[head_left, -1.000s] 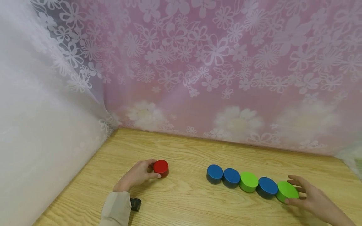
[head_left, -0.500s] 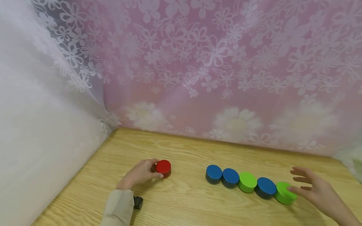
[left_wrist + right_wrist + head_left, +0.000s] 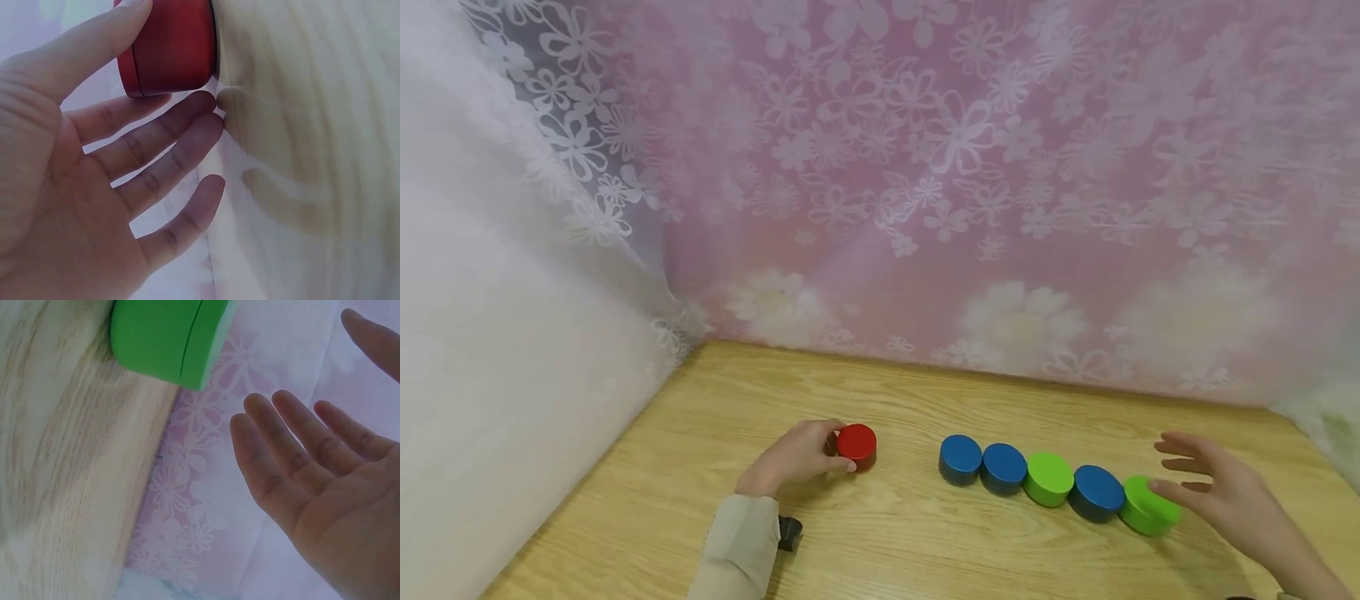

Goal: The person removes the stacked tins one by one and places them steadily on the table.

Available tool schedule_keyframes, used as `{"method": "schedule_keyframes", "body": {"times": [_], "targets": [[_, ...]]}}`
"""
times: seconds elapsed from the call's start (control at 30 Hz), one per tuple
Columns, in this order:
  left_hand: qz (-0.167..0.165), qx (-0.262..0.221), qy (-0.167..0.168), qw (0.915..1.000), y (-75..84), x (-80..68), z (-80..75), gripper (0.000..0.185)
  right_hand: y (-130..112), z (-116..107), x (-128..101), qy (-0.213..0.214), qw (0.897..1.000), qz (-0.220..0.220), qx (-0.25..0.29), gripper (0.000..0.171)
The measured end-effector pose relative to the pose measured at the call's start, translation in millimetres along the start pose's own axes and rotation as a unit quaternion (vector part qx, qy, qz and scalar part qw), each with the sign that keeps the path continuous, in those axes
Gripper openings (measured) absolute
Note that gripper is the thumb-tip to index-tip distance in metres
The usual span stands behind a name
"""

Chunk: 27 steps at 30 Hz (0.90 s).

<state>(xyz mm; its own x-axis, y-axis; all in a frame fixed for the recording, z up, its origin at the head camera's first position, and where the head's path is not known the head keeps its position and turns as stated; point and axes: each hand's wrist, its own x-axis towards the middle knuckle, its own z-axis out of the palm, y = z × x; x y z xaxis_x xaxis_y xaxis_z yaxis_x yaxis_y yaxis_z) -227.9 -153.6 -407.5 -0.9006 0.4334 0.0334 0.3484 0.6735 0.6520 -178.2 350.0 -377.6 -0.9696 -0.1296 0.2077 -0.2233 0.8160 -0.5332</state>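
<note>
My left hand (image 3: 797,460) pinches a small red round tin (image 3: 857,443) between thumb and forefinger. In the left wrist view the other fingers of that hand are spread beside the red tin (image 3: 172,47), near the tabletop. The right hand (image 3: 1228,496) hovers at the right end of a row of tins, fingers spread and holding nothing. Its thumb overlaps the end green tin (image 3: 1144,518) in the head view. The right wrist view shows a gap between that hand (image 3: 337,494) and the green tin (image 3: 162,337).
Left of the end green tin, the row runs through a blue tin (image 3: 1096,496), another green tin (image 3: 1048,481) and two more blue tins (image 3: 1003,471), side by side on the wooden table (image 3: 880,542). A pink flowered curtain (image 3: 925,208) hangs behind the table.
My left hand has shifted right with the red tin, nearer the row. The right hand has let go of the end green tin and lifted off it.
</note>
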Motion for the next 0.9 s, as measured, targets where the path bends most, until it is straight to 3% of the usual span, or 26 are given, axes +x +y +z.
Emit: {"method": "schedule_keyframes", "body": {"times": [0.17,0.33,0.6,0.9], "targets": [[-0.009,-0.005,-0.008,0.9999,9.2,6.8,6.9,0.052,-4.4,0.7,3.3,-0.020,1.000,-0.001,0.010,0.066],[0.002,-0.008,-0.023,0.9997,19.4,16.7,17.3,0.051,-4.9,1.1,1.9,-0.033,0.999,0.008,0.018,0.067],[0.016,-0.010,-0.032,0.9993,28.4,30.0,27.8,0.039,-1.7,1.7,-1.0,-0.009,1.000,0.018,0.003,0.067],[0.022,-0.017,-0.031,0.9991,36.6,39.6,37.1,0.045,-0.5,4.3,0.8,-0.002,1.000,0.018,0.005,0.066]]}}
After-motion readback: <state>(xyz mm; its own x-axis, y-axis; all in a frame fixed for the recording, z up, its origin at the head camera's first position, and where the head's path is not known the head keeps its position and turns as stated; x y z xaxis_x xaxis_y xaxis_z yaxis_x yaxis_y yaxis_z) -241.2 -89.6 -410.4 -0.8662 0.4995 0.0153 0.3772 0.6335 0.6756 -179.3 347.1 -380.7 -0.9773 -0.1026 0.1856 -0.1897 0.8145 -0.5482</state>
